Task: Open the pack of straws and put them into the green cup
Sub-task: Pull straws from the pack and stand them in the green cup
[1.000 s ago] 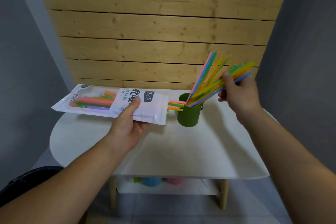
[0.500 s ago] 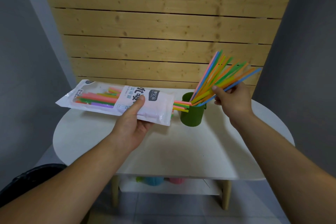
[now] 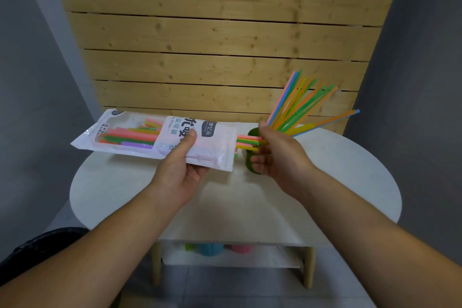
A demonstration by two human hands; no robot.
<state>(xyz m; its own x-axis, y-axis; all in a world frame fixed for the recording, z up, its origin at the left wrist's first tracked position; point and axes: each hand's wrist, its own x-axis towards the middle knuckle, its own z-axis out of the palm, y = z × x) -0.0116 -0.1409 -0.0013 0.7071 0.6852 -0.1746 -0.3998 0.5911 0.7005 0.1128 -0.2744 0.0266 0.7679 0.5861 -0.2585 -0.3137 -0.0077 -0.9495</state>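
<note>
Right hand (image 3: pixel 280 157) in front of green cup (image 3: pixel 252 169), grip unclear | straw ends (image 3: pixel 246 141) lie level, pointing toward cup | left hand (image 3: pixel 180 172) pinches pack (image 3: pixel 212 147).

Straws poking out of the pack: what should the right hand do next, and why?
Probably pinch the poking straw ends and pull them out. The right hand is right at them, the left hand holds the pack steady, and the green cup stands just behind.

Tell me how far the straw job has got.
Done: pack open, a fan of straws stands in the green cup. In hand: left hand holds the pack; right hand is at the straw ends poking out, grip unclear. Left: the straws inside the pack.
</note>
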